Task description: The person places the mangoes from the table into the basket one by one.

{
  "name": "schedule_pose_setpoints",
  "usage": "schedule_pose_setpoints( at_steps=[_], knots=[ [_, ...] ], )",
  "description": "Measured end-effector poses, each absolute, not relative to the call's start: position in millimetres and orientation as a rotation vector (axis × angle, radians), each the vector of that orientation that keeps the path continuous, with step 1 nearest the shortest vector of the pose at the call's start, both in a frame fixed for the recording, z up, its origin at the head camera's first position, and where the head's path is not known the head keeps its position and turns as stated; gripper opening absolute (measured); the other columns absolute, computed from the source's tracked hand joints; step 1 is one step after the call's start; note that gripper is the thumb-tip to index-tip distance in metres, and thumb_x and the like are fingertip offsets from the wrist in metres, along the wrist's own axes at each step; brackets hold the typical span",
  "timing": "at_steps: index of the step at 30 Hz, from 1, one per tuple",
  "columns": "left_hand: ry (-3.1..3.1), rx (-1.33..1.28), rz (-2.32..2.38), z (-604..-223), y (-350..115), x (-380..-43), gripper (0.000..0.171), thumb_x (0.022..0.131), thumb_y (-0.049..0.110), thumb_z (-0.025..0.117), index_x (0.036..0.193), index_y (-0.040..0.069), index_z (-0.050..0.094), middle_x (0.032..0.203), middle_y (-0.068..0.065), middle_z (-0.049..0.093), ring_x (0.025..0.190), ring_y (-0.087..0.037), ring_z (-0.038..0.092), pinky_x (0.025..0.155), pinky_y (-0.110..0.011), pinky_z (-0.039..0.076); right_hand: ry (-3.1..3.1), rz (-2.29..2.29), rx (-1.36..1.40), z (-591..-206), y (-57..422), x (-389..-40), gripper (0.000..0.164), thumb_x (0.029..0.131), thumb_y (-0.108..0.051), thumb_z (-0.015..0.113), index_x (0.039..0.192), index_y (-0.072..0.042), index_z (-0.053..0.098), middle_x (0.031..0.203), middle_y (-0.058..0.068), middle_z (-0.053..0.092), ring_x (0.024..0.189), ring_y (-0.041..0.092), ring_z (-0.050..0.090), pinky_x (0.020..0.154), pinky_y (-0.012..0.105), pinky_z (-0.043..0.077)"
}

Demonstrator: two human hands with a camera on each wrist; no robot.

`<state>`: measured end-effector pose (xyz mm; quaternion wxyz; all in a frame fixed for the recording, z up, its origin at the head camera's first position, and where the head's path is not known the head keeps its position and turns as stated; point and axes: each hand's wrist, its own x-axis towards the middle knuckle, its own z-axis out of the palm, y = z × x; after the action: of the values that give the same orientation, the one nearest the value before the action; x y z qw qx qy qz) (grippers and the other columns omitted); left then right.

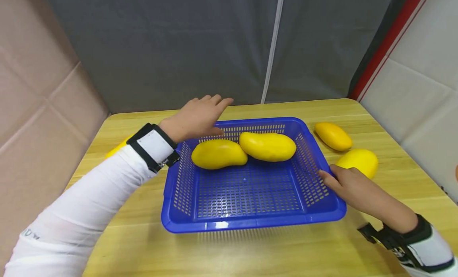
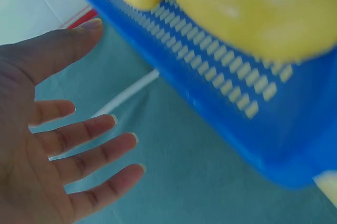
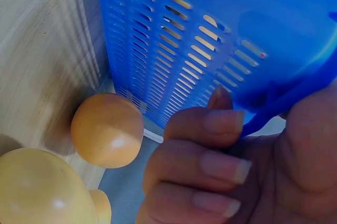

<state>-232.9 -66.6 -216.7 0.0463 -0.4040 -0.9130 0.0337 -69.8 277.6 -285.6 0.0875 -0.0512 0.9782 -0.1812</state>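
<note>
A blue plastic basket (image 1: 250, 221) with slotted walls is tilted, its near side lifted off the wooden table. Two yellow mangoes lie inside it against the far wall: a left mango (image 1: 218, 154) and a right mango (image 1: 268, 147). My right hand (image 1: 352, 189) grips the basket's right rim, fingers curled under it in the right wrist view. Above the basket's far left corner is my left hand (image 1: 198, 116), its fingers spread and holding nothing. In the left wrist view that hand (image 2: 47, 145) is apart from the basket rim (image 2: 195, 111).
On the table (image 1: 136, 245), right of the basket, lie an orange-yellow mango (image 1: 333, 136) and a yellow mango (image 1: 359, 161), the latter partly behind my right hand. Another yellow fruit (image 1: 119, 147) is mostly hidden by my left forearm. A grey curtain (image 1: 179, 50) hangs behind the table.
</note>
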Motion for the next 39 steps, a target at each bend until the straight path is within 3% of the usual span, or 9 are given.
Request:
schedule_pose_setpoints(
  at_steps=[18, 29, 39],
  knots=[
    [-2.827, -1.083, 0.127, -204, -134, -237, 0.076, 0.085, 0.032, 0.073, 0.144, 0.002, 0.036, 0.126, -0.022, 0.051, 0.107, -0.038, 0.053, 0.084, -0.053, 0.047, 2.907, -0.511, -0.142, -284, 280, -68, 0.043, 0.104, -0.037, 0.036, 0.097, 0.001, 0.055, 0.065, -0.002, 0.052, 0.057, 0.013, 0.050, 0.051, 0.029, 0.038],
    [-2.796, -1.001, 0.139, -222, -169, -240, 0.069, 0.083, 0.025, 0.074, 0.138, -0.001, 0.042, 0.116, -0.025, 0.054, 0.096, -0.039, 0.056, 0.076, -0.053, 0.050, 2.932, -0.494, -0.138, -283, 278, -66, 0.042, 0.104, -0.037, 0.036, 0.095, -0.001, 0.056, 0.065, -0.002, 0.053, 0.057, 0.013, 0.049, 0.051, 0.029, 0.038],
    [-2.845, -0.918, 0.134, -250, -198, -245, 0.064, 0.084, 0.019, 0.073, 0.135, -0.006, 0.043, 0.119, -0.028, 0.054, 0.100, -0.044, 0.056, 0.078, -0.058, 0.048, 2.924, -0.488, -0.128, -282, 276, -67, 0.044, 0.104, -0.037, 0.036, 0.094, 0.000, 0.056, 0.065, -0.002, 0.053, 0.056, 0.013, 0.049, 0.050, 0.029, 0.039]
  ],
)
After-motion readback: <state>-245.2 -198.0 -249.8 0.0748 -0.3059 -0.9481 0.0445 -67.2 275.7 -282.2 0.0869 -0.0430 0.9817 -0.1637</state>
